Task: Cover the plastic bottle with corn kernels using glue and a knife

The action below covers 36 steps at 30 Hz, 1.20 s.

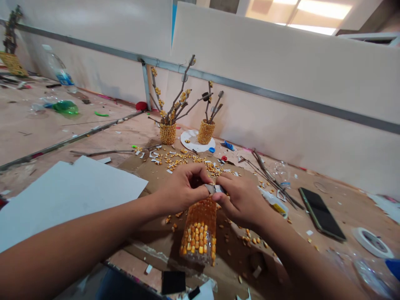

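Note:
My left hand (183, 189) and my right hand (242, 196) meet at the middle of the view, fingertips close together. Between them they pinch a small grey-white strip (215, 189), perhaps paper or tape; its kind is not clear. Just below lies a clear plastic container (208, 239) partly covered with rows of corn kernels (197, 237); its far end is hidden by my hands. Brown cardboard (150, 225) lies underneath, with loose kernels (203, 160) and white paper scraps scattered over it.
Two kernel-covered pots (168, 133) with twigs stand at the back, one on a white disc (189, 135). White sheets (68, 187) lie left. To the right are a glue bottle (276, 204), branches (265, 171), a phone (321, 212) and a tape roll (373, 242). A partition (281, 112) rises behind.

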### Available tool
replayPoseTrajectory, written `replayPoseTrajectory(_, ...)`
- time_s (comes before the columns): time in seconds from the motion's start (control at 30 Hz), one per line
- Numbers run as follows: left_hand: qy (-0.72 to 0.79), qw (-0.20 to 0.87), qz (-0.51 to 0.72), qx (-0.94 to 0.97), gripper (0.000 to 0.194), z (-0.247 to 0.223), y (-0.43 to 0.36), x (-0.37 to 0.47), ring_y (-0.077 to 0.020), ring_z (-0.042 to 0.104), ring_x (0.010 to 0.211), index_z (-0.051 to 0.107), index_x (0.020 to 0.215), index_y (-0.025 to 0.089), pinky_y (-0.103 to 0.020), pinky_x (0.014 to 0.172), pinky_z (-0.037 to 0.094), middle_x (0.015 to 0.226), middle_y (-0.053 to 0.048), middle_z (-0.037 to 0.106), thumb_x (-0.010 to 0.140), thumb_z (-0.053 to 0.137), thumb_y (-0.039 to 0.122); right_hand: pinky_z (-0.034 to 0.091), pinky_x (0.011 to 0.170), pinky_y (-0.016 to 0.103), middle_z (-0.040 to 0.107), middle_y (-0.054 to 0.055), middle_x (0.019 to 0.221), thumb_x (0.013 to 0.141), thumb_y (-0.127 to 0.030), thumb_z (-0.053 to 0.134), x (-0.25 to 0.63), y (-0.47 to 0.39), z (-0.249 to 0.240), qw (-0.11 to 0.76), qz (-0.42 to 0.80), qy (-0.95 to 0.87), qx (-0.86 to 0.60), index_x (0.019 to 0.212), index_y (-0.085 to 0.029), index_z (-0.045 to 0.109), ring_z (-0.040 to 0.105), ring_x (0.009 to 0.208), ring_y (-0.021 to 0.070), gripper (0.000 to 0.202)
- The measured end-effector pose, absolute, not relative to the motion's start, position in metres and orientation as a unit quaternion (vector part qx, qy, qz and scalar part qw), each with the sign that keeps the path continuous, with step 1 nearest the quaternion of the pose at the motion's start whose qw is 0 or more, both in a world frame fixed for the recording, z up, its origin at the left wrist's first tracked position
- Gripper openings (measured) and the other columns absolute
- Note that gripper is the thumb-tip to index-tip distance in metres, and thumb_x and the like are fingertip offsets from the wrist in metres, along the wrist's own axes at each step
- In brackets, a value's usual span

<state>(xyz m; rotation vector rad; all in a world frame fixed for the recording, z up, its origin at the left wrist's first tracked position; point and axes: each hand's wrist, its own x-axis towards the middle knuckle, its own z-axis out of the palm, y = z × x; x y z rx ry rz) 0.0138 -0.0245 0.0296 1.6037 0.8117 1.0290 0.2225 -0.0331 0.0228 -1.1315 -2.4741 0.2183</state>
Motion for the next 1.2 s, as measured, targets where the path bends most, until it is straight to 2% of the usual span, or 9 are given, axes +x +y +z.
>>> replayPoseTrajectory(0.27, 0.293, 0.580, 0.405, 0.643, 0.013, 0.028, -0.019, 0.010, -0.0077, 0.048, 0.058, 0.059, 0.072, 0.019, -0.023, 0.055, 0.038, 0.070, 0.004, 0.061, 0.071, 0.072, 0.018, 0.023, 0.061, 0.033, 0.056, 0.004, 0.074, 0.106, -0.077, 0.014, 0.222, -0.035, 0.020, 0.236, 0.015, -0.888, -0.394, 0.078, -0.020, 0.058, 0.044, 0.062, 0.0169, 0.077)
replayPoseTrajectory(0.37, 0.276, 0.622, 0.407, 0.610, 0.014, 0.028, -0.020, 0.008, -0.0066, 0.049, 0.054, 0.059, 0.072, 0.019, -0.021, 0.052, 0.038, 0.068, 0.005, 0.061, 0.071, 0.072, 0.015, 0.024, 0.061, 0.033, 0.054, 0.003, 0.072, 0.105, -0.079, 0.015, 0.226, -0.030, 0.018, 0.253, 0.011, -0.870, -0.422, 0.075, -0.021, 0.053, 0.044, 0.063, 0.0174, 0.075)
replayPoseTrajectory(0.53, 0.271, 0.677, 0.395, 0.559, 0.014, 0.025, -0.019, 0.011, -0.0046, 0.048, 0.043, 0.059, 0.075, 0.019, -0.019, 0.044, 0.036, 0.065, 0.005, 0.064, 0.072, 0.072, 0.017, 0.023, 0.057, 0.033, 0.040, -0.002, 0.059, 0.102, -0.084, 0.020, 0.236, -0.022, 0.022, 0.358, 0.056, -0.788, -0.498, 0.066, -0.026, 0.036, 0.038, 0.055, 0.0163, 0.070)
replayPoseTrajectory(0.7, 0.327, 0.646, 0.460, 0.514, 0.015, 0.015, -0.003, 0.016, -0.0049, 0.048, 0.043, 0.059, 0.072, 0.018, -0.018, 0.043, 0.033, 0.060, 0.004, 0.065, 0.066, 0.072, 0.016, 0.024, 0.056, 0.033, 0.038, -0.003, 0.059, 0.103, -0.083, 0.026, 0.237, -0.024, 0.026, 0.412, 0.138, -0.753, -0.494, 0.068, -0.025, 0.042, 0.038, 0.055, 0.0160, 0.070)
replayPoseTrajectory(0.83, 0.347, 0.621, 0.495, 0.498, 0.014, 0.015, 0.007, 0.014, -0.0044, 0.046, 0.044, 0.059, 0.073, 0.018, -0.019, 0.045, 0.032, 0.063, 0.004, 0.066, 0.070, 0.072, 0.018, 0.027, 0.057, 0.032, 0.044, -0.003, 0.059, 0.104, -0.079, 0.030, 0.253, -0.007, 0.023, 0.365, 0.114, -0.739, -0.554, 0.071, -0.025, 0.047, 0.043, 0.057, 0.0172, 0.066)
replayPoseTrajectory(0.93, 0.375, 0.596, 0.514, 0.490, 0.015, 0.015, 0.011, 0.012, -0.0057, 0.047, 0.047, 0.059, 0.073, 0.018, -0.019, 0.047, 0.033, 0.063, 0.003, 0.066, 0.069, 0.074, 0.019, 0.030, 0.058, 0.030, 0.056, 0.000, 0.065, 0.106, -0.063, 0.041, 0.269, 0.013, 0.014, 0.258, 0.099, -0.737, -0.617, 0.073, -0.024, 0.048, 0.050, 0.063, 0.0184, 0.051)
replayPoseTrajectory(1.03, 0.397, 0.576, 0.523, 0.487, 0.016, 0.015, 0.014, 0.012, -0.0079, 0.051, 0.052, 0.061, 0.073, 0.018, -0.020, 0.049, 0.035, 0.063, 0.002, 0.066, 0.067, 0.076, 0.021, 0.037, 0.063, 0.029, 0.069, 0.005, 0.079, 0.102, -0.044, 0.054, 0.279, 0.026, 0.003, 0.160, 0.097, -0.729, -0.658, 0.080, -0.022, 0.058, 0.060, 0.072, 0.0200, 0.032)
replayPoseTrajectory(1.13, 0.413, 0.562, 0.524, 0.488, 0.017, 0.016, 0.014, 0.012, -0.0089, 0.052, 0.055, 0.063, 0.074, 0.018, -0.020, 0.051, 0.037, 0.064, 0.002, 0.067, 0.067, 0.077, 0.022, 0.040, 0.067, 0.029, 0.076, 0.007, 0.089, 0.097, -0.029, 0.062, 0.278, 0.032, -0.010, 0.126, 0.092, -0.730, -0.666, 0.089, -0.021, 0.070, 0.067, 0.079, 0.0218, 0.014)
replayPoseTrajectory(1.2, 0.423, 0.558, 0.521, 0.488, 0.017, 0.017, 0.013, 0.012, -0.0090, 0.051, 0.055, 0.064, 0.075, 0.018, -0.021, 0.051, 0.037, 0.065, 0.002, 0.067, 0.066, 0.077, 0.023, 0.040, 0.068, 0.029, 0.078, 0.007, 0.094, 0.096, -0.027, 0.063, 0.274, 0.032, -0.018, 0.110, 0.080, -0.736, -0.663, 0.093, -0.023, 0.074, 0.069, 0.084, 0.0226, 0.012)
